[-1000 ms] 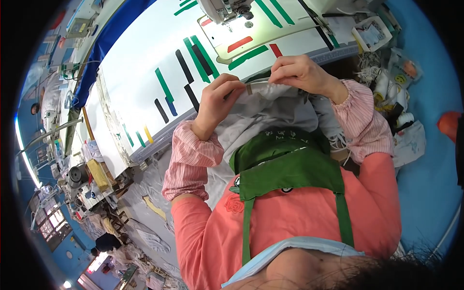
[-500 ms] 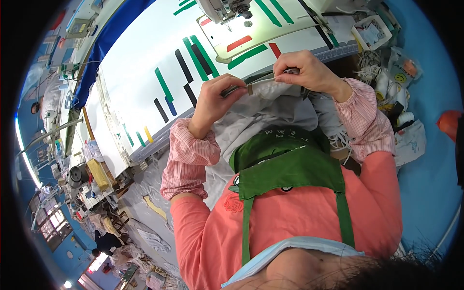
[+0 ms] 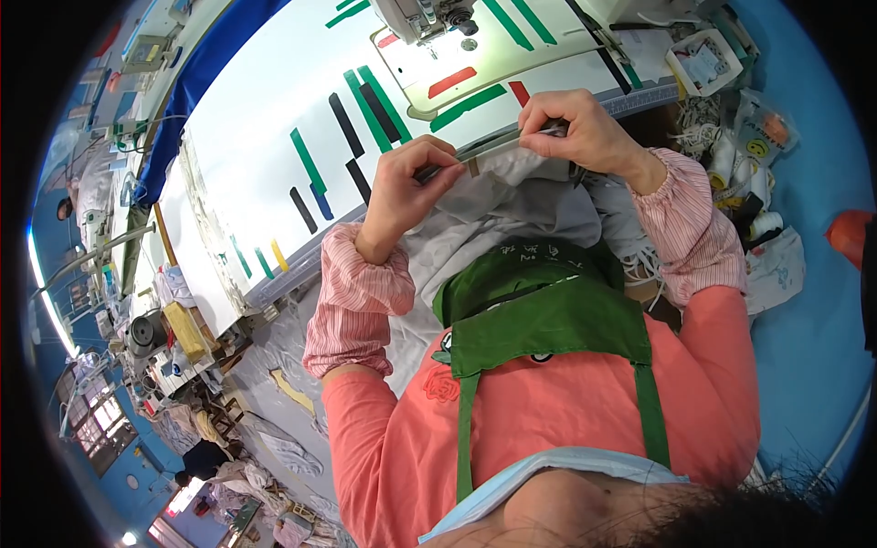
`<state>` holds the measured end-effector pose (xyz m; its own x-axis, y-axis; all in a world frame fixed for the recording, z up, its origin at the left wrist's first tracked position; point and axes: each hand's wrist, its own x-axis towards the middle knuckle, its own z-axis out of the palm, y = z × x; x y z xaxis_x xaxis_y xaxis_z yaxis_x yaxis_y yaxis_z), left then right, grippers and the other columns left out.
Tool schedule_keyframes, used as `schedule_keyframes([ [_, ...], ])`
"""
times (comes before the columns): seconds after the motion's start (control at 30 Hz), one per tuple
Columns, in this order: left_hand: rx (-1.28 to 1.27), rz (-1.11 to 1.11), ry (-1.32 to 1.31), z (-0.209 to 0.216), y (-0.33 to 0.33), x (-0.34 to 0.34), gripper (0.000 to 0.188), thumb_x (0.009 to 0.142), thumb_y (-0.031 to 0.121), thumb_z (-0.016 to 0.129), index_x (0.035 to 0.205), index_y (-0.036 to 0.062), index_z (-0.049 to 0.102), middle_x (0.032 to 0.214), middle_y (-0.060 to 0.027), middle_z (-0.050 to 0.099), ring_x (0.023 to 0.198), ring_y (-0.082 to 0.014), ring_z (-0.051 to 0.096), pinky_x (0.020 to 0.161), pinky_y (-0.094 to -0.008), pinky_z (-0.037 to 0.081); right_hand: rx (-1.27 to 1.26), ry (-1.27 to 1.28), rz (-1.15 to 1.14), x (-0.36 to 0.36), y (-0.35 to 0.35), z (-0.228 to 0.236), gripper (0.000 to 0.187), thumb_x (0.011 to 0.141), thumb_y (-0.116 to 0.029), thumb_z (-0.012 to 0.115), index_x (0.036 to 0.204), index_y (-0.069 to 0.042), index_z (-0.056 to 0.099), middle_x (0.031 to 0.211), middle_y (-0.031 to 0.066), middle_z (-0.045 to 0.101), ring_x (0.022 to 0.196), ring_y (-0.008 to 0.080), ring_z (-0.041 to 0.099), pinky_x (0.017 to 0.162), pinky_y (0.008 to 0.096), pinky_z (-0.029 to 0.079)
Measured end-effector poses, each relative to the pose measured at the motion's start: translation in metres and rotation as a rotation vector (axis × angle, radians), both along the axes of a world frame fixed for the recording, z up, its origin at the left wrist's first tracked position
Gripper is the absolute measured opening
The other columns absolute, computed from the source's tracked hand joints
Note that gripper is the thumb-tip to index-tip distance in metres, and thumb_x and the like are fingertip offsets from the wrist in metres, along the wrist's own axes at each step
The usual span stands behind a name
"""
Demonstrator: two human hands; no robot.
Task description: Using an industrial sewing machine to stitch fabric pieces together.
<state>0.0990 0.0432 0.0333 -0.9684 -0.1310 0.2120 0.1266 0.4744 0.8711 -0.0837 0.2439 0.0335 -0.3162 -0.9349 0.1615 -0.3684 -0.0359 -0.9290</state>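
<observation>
Near the front edge of the sewing table, my left hand point(image 3: 408, 178) and my right hand point(image 3: 582, 130) are both closed, pinching a strip of fabric edge between them. That edge belongs to light grey-white fabric point(image 3: 512, 169), which stretches nearly straight from hand to hand and hangs toward my lap. A small brownish tab point(image 3: 473, 167) shows on the edge beside the left fingers. Something dark shows within each grip, and its kind cannot be made out. More grey fabric point(image 3: 548, 215) lies in folds below, above my green apron point(image 3: 557, 324).
A sewing machine head point(image 3: 425, 18) stands beyond my hands. Green, black and red tape strips point(image 3: 454, 82) mark the white tabletop point(image 3: 265, 164). At the right are a white box of small parts point(image 3: 704, 62), thread spools point(image 3: 722, 163) and a clear bag point(image 3: 766, 123).
Both hands have risen slightly toward the machine. The fabric edge between them looks straighter, and the right fingers have shifted their curl a little.
</observation>
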Motion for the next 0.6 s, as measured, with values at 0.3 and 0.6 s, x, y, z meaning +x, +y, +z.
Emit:
schedule_keyframes([
  [0.3,0.015,0.105,0.001,-0.0038,0.0034,-0.0036,0.011,0.077,-0.003,0.072,0.078,-0.0012,0.061,0.078,-0.0068,0.065,0.064,-0.0122,0.059,0.058,-0.0238,0.047,-0.011,-0.011,-0.045,0.0025,-0.0014,0.0034,0.011,0.08,-0.004,0.068,0.077,0.0,0.059,0.085,0.0052,0.062,0.074,0.0082,0.053,0.066,0.0223,0.043],
  [0.6,0.008,0.212,-0.018,-0.0057,0.008,-0.0014,0.012,0.076,-0.001,0.074,0.082,-0.0002,0.064,0.076,-0.0067,0.064,0.065,-0.0141,0.059,0.058,-0.0257,0.047,-0.084,0.071,-0.065,0.0065,-0.0012,0.0038,0.013,0.077,-0.001,0.069,0.076,0.001,0.057,0.083,0.0067,0.062,0.069,0.0112,0.055,0.062,0.0229,0.044],
])
